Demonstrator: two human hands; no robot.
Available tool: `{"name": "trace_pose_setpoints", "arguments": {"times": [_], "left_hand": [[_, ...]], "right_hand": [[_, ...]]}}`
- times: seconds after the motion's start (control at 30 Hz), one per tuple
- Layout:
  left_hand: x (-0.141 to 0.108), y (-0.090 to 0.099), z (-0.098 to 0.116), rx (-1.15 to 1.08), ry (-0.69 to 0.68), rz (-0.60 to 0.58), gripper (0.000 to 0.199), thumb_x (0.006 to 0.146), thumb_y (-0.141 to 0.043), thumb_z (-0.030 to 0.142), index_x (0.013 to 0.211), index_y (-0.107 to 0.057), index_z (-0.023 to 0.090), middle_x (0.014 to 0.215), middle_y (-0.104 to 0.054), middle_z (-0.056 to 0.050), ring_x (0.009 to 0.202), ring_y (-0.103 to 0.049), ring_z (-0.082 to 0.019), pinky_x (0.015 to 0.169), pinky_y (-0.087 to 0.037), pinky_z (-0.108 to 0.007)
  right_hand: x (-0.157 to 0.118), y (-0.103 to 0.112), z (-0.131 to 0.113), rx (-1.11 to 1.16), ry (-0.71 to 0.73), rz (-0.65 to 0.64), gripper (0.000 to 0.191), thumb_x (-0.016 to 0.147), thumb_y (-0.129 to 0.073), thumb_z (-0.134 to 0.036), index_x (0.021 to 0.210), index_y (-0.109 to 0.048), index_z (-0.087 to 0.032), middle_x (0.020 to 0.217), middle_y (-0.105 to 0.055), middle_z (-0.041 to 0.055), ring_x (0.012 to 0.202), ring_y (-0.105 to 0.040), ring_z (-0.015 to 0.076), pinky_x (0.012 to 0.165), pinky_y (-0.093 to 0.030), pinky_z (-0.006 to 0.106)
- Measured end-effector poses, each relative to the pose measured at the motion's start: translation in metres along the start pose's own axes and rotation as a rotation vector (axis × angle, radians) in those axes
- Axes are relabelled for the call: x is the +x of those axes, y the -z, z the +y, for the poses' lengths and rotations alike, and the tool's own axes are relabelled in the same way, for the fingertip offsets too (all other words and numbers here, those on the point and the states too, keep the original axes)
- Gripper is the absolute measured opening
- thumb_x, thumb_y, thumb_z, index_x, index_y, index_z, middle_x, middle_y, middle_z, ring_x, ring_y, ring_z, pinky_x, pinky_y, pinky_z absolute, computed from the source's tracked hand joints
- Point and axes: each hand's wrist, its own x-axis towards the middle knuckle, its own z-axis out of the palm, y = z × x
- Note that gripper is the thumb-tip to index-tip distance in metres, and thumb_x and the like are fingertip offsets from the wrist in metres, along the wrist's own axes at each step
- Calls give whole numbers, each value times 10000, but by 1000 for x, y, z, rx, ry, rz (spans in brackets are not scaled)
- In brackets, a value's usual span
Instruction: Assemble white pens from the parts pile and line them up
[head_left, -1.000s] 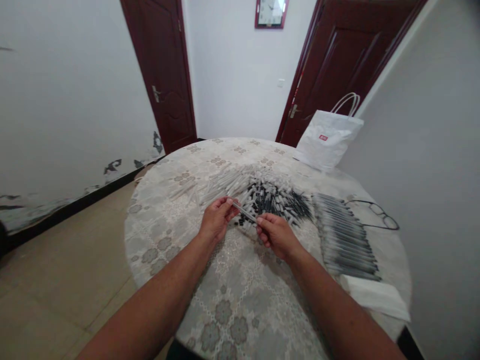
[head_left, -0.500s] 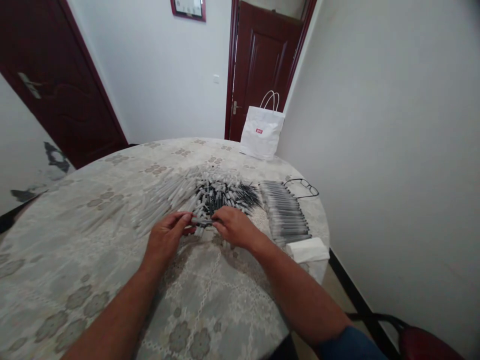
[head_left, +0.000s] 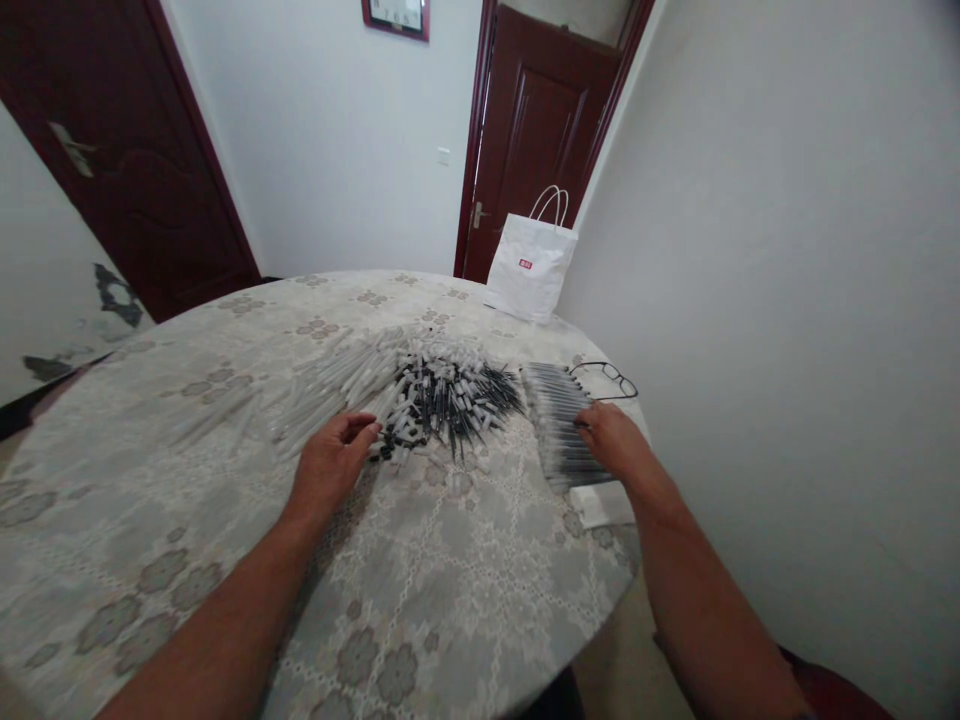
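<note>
My left hand [head_left: 335, 455] rests low at the near edge of a loose pile, thumb and forefinger a little apart, with nothing visible between them. Close to its fingertips lie clear pen barrels [head_left: 330, 385], white and black pen caps [head_left: 405, 425] and dark pen refills [head_left: 457, 420]. On the right, my right hand [head_left: 619, 437] is closed in a pinch over a neat row of assembled pens [head_left: 555, 425]. A dark pen end [head_left: 581, 424] shows at its fingertips; the rest of that pen is hard to separate from the row.
A patterned cloth covers the round table [head_left: 450, 560]. Eyeglasses [head_left: 611, 380] lie beyond the pen row, and a folded white tissue [head_left: 600, 505] lies at its near end. A white paper bag [head_left: 532, 265] stands at the back, near the wall.
Both hands held a pen between them over the pile. My right hand has moved right to the pen row, while my left hand has stayed by the pile and let go.
</note>
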Motion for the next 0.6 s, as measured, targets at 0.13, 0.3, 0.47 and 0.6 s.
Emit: {"name": "trace_pose_setpoints", "arguments": {"times": [0.13,0.3,0.47,0.6], "left_hand": [[1,-1,-2,36,-18,-12,410,807,-627,534,1043,-699,206,1002,-750,-92,912,-712,-269,754,-581,-358],[2,0,-4,62,-6,-9,400,814,-617,530,1046,-697,215,1003,-750,-93,880,-715,-269,741,-576,-365],[2,0,-6,48,-23,7,373,818,-612,503,1039,-694,214,1003,-746,-85,896,-704,-260,783,-561,-364],[-2,-1,-2,132,-87,56,304,839,-581,447,992,-701,214,986,-741,-77,919,-683,-247,877,-521,-378]], "right_hand": [[-1,-14,0,-36,9,-5,199,921,-565,-211,1039,-725,-200,1014,-656,99,1035,-556,230,877,-387,290],[1,-20,-3,-42,-55,5,234,936,-530,-205,1092,-705,-204,1044,-648,99,1055,-546,232,893,-389,301],[-3,-17,-6,-27,-73,8,228,926,-556,-204,1102,-700,-194,1053,-657,107,1055,-552,234,907,-392,301],[-2,-4,-29,68,18,78,220,928,-557,-200,1087,-705,-169,1048,-672,116,1042,-570,230,926,-391,300]]}}
